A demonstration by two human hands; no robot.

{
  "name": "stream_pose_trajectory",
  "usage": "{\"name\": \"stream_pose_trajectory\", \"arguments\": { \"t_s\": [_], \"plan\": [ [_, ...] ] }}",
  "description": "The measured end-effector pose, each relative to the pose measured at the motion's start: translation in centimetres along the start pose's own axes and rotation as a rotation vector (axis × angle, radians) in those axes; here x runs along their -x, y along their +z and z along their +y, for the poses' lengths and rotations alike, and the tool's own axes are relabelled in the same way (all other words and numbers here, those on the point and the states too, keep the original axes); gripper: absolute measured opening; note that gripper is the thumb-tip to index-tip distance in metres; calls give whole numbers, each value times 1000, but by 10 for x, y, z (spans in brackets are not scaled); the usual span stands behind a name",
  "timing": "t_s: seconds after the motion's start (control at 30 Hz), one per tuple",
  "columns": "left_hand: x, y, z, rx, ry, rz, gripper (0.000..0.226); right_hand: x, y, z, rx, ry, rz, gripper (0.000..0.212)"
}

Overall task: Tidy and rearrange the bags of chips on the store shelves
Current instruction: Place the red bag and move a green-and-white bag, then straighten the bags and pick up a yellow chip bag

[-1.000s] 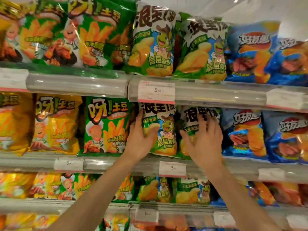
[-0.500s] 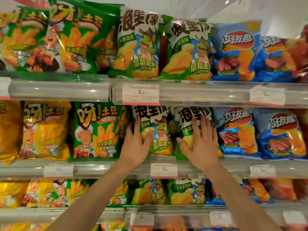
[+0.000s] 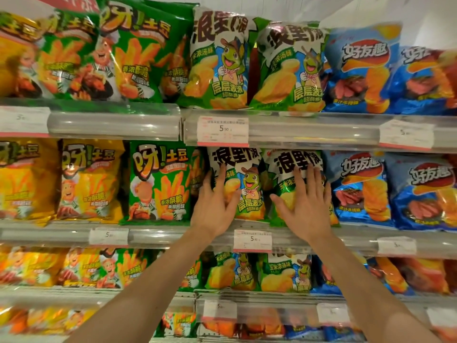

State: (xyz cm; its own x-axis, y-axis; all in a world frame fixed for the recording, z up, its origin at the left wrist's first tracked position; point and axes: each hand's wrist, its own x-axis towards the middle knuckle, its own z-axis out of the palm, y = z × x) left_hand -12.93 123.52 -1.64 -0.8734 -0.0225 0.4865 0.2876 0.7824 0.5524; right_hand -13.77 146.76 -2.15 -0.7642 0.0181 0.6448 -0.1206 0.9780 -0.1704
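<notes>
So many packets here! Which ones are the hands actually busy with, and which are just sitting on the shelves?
In the job:
- left hand, flat on the left frog bag
- right hand, flat on the right frog bag

Just sitting there:
- green fries bag
- yellow fries bag
- blue bags
- price tag
- frog bags on the shelf above

Two bare forearms, no sleeves in view, left grip and right grip without gloves, rings or watch
</notes>
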Motion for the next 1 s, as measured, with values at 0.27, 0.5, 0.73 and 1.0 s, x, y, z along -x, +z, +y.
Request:
{"name": "stream_pose_trajectory", "arguments": {
  "t_s": [0.27, 0.5, 0.73, 1.0],
  "plan": [
    [33, -19, -3, 105, 38, 46, 70, 34, -17, 0, -231, 47, 33, 86],
    [110, -30, -26, 117, 109, -60, 57, 116, -17, -13, -341, 59, -84, 77],
    [193, -74, -77, 160, 13, -115, 51, 217, -29, -62, -403, 261, -362, 74],
    [279, -169, -190, 201, -107, -121, 52, 315, -41, -204, -406, 470, -378, 67]
  ]
}}
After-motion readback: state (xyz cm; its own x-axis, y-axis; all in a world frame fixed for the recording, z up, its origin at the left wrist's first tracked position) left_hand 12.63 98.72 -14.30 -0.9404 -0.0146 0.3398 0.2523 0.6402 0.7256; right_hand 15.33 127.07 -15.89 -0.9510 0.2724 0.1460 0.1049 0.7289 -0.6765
